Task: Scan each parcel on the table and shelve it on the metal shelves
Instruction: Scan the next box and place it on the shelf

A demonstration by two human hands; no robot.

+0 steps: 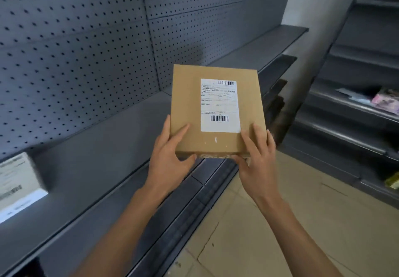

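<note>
I hold a flat cardboard parcel (217, 110) in front of me, above the front edge of a grey metal shelf (103, 153), its white shipping label (219, 105) facing up. My left hand (170, 155) has its grip clamped on the near left corner, my right hand (257, 158) on the near right corner. A white box (16, 185) sits on the shelf at far left, against the perforated back panel (71, 49)
</note>
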